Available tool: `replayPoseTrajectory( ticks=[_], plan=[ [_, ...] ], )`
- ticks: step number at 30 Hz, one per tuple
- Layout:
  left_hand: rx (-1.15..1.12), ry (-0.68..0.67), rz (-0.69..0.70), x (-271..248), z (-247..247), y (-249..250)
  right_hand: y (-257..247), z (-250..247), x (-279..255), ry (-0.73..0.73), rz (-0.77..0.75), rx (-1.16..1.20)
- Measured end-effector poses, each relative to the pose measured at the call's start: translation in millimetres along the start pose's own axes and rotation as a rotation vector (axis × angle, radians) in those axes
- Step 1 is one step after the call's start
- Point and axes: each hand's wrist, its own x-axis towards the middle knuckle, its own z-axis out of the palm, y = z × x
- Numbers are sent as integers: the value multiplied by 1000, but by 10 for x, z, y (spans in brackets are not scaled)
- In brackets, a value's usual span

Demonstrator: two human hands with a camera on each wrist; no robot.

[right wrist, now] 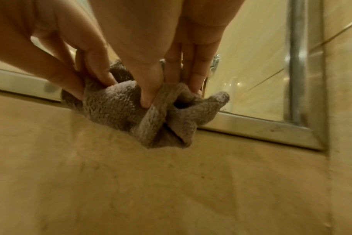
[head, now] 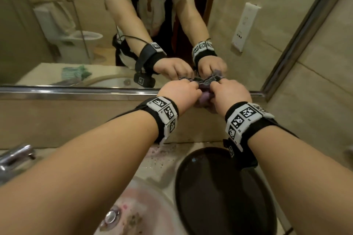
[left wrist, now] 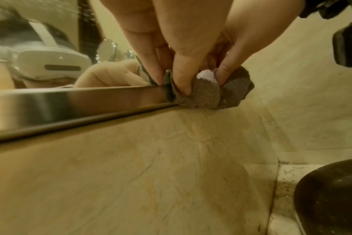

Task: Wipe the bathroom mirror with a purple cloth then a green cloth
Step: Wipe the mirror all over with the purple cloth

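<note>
Fingers of left hand (head: 178,91) and right hand (head: 231,92) pinch bunched purple cloth (head: 205,82) against mirror frame (head: 76,92).

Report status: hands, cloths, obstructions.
Left hand and right hand both grip bunched purple cloth at mirror's bottom frame. Green cloth seen only in reflection. Nothing obstructing.

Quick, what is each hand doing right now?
Left hand: closed, fingers pinching the purple cloth at the mirror's bottom edge.
Right hand: closed, pinching the same cloth.
</note>
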Motion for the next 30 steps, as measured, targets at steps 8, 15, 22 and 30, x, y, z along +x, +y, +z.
replayPoseTrajectory(
  ticks=[8,15,22,30],
  plan=[
    [-66,-36,-105,-320,63,-353,-448,-98,48,41,-99,18],
    [-89,-8,-250,-689,155,-724,-1018,-162,91,122,-191,64],
    [-130,-26,-375,-1121,193,-1143,-1672,-285,124,178,-260,81],
    [-142,-65,-367,-1388,238,-1471,-2143,-389,148,171,-244,58]
  ],
)
